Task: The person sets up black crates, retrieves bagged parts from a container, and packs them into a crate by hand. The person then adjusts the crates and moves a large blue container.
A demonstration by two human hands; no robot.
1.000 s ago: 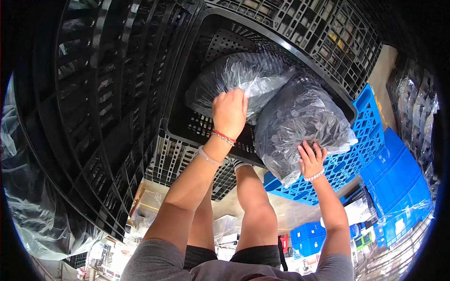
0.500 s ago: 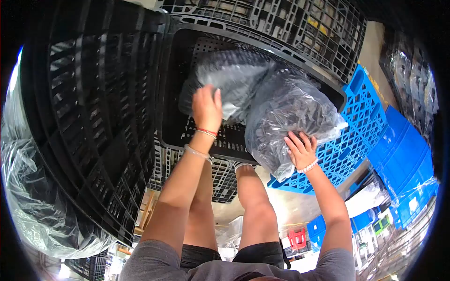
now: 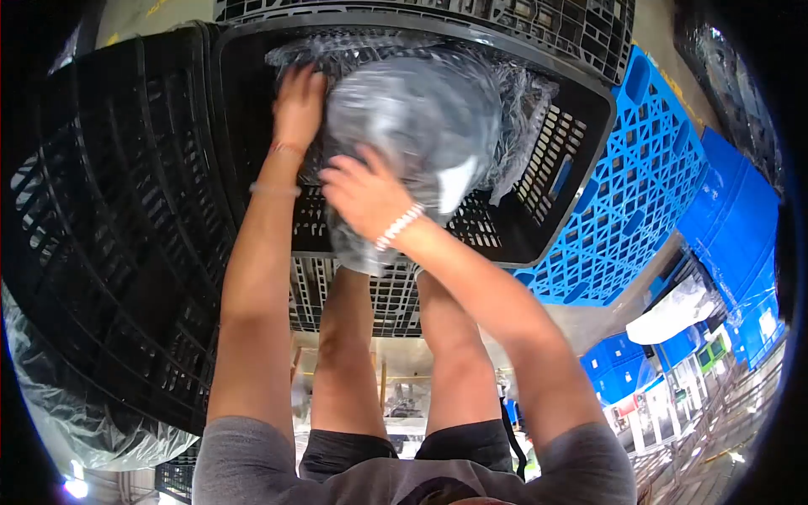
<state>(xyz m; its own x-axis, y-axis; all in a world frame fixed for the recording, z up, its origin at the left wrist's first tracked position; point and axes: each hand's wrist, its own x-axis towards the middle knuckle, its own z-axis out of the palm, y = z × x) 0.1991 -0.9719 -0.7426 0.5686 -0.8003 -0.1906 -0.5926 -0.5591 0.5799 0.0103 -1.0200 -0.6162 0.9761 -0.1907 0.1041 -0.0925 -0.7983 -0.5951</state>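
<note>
A plastic bag with dark contents (image 3: 421, 118), blurred by motion, lies in the middle of a black crate (image 3: 539, 240). More clear plastic film (image 3: 526, 118) shows behind it and at its right side. My left hand (image 3: 300, 105) is at the bag's left, over the film, its fingers apart and slightly blurred. Against the bag's lower left part lies my right hand (image 3: 366, 192), fingers spread on the plastic. Neither hand shows anything gripped. The bag's lower end hangs at the crate's near rim.
A tall black slatted crate wall (image 3: 126, 202) stands at the left, with plastic film (image 3: 109, 438) below it. Blue pallets (image 3: 627, 194) and blue bins (image 3: 732, 236) are at the right. Black pallets lie behind and under the crate.
The bag from the right has shifted left, over the other plastic. My right hand has moved left with it, and my left hand has gone up and left. The crate's right end is now uncovered.
</note>
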